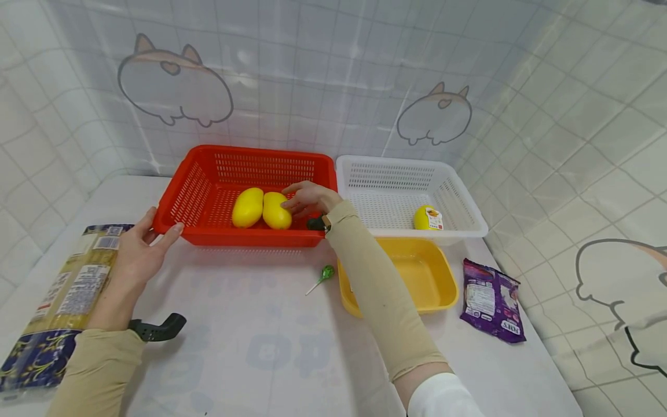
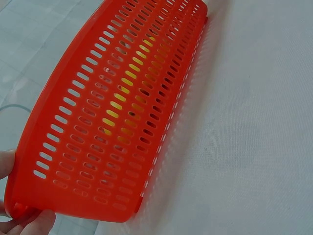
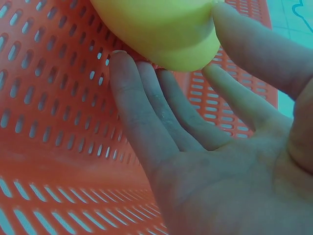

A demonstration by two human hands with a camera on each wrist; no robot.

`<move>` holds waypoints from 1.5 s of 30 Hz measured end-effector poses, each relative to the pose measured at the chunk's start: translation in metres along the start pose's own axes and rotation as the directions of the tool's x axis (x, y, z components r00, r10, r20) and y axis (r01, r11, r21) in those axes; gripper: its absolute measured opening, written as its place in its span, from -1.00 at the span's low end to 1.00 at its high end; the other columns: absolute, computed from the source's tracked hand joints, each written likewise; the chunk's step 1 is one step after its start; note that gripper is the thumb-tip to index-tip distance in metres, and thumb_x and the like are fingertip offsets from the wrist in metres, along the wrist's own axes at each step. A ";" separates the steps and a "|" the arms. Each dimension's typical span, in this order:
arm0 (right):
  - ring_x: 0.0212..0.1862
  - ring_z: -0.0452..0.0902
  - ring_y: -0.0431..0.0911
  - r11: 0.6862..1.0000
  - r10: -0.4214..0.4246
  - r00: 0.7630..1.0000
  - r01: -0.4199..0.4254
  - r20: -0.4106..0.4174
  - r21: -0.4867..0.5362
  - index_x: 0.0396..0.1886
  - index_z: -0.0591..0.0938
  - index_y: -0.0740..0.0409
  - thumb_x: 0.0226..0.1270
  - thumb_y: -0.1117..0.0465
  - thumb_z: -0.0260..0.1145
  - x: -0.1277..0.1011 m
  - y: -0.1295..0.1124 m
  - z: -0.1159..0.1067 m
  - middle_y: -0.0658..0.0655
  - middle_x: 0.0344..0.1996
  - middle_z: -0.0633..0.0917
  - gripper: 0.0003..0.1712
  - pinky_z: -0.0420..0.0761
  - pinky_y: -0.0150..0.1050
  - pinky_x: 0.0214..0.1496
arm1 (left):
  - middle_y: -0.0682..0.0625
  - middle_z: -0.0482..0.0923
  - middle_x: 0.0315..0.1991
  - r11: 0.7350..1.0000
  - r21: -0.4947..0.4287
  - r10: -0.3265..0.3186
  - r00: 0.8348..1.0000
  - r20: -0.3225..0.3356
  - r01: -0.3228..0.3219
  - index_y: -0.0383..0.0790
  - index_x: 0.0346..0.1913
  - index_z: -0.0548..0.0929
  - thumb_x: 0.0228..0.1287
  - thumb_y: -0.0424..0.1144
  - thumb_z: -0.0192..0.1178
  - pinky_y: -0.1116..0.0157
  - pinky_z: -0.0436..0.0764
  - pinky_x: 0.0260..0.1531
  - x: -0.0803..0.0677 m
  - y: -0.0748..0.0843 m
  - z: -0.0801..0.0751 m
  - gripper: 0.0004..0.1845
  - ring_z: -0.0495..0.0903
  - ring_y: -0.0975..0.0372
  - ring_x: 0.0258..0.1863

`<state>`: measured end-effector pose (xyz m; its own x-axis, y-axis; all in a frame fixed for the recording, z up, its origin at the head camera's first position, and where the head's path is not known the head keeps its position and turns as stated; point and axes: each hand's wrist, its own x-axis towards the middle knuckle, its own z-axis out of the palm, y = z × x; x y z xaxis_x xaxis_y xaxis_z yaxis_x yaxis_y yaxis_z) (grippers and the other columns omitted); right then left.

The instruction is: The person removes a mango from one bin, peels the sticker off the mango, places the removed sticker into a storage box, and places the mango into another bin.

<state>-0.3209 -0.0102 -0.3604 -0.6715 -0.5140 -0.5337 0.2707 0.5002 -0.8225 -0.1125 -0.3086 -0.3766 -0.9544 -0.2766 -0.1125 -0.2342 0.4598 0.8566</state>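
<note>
Red basket [image 1: 208, 174] sits at back of table [image 1: 250, 347], left hand [image 1: 136, 250] gripping its near-left corner. Two yellow mangoes [image 1: 276, 211] lie side by side inside. Right hand [image 1: 307, 198] reaches in, fingers relaxed, fingertips [image 3: 122, 63] touching the right mango.

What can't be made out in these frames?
- Head view: print on the purple packet and the noodle pack is too small to read.
- Left wrist view: left hand cut off by the frame edge.
- Right wrist view: yellow fruit cut off by the top edge.
</note>
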 end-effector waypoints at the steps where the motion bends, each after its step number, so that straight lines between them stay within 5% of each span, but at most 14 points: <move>1: 0.10 0.60 0.09 1.000 0.000 1.000 0.000 -0.002 0.003 0.45 0.40 0.08 0.39 0.24 0.32 0.000 0.000 0.000 0.17 0.32 0.48 -0.35 0.59 0.00 0.29 | -0.13 -0.16 0.62 1.000 0.000 0.000 1.000 0.001 0.000 0.05 0.59 -0.30 0.43 0.24 0.01 0.55 0.46 0.11 0.000 0.000 0.000 -0.06 0.01 -0.16 0.55; 9: 0.11 0.59 0.08 1.000 -0.018 1.000 0.018 -0.014 -0.017 0.45 0.40 0.09 0.40 0.22 0.31 -0.001 -0.003 -0.001 0.16 0.31 0.48 -0.36 0.55 -0.01 0.33 | -0.14 -0.16 0.62 1.000 0.001 0.005 1.000 0.001 -0.005 0.04 0.59 -0.30 0.43 0.24 0.01 0.58 0.48 0.08 0.001 0.002 -0.002 -0.06 0.01 -0.16 0.55; 18: 0.42 0.31 0.16 0.988 -0.133 0.991 0.131 -0.021 -0.081 0.52 0.27 0.15 0.43 0.20 0.29 -0.021 -0.024 -0.005 0.19 0.50 0.25 -0.28 0.32 0.10 0.50 | -0.14 -0.18 0.62 1.000 -0.029 0.007 1.000 0.011 -0.007 0.02 0.59 -0.30 0.42 0.25 0.02 0.63 0.50 0.02 -0.001 0.001 -0.001 -0.04 0.01 -0.16 0.54; 32: 0.23 0.47 -0.04 0.963 -0.214 0.972 0.194 -0.094 -0.187 0.43 0.40 0.01 0.36 0.19 0.36 -0.057 -0.047 -0.001 0.12 0.31 0.47 -0.34 0.54 -0.14 0.33 | -0.13 -0.20 0.63 1.000 -0.019 0.004 1.000 0.001 -0.004 0.01 0.59 -0.30 0.42 0.26 0.01 0.62 0.49 0.02 0.000 0.001 0.001 -0.04 0.00 -0.17 0.55; 45: 0.42 0.29 0.03 0.905 -0.314 0.942 0.259 -0.120 -0.337 0.45 0.40 -0.03 0.34 0.11 0.39 -0.077 -0.038 0.006 0.12 0.37 0.44 -0.30 0.53 -0.08 0.34 | -0.17 -0.18 0.62 1.000 -0.009 0.015 1.000 0.004 -0.015 0.00 0.59 -0.32 0.42 0.26 0.00 0.62 0.47 0.03 -0.001 -0.001 0.000 -0.04 0.03 -0.19 0.53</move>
<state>-0.2751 0.0064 -0.2894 -0.8003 -0.5576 -0.2204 -0.1617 0.5547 -0.8162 -0.1115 -0.3084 -0.3771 -0.9586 -0.2660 -0.1013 -0.2178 0.4566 0.8626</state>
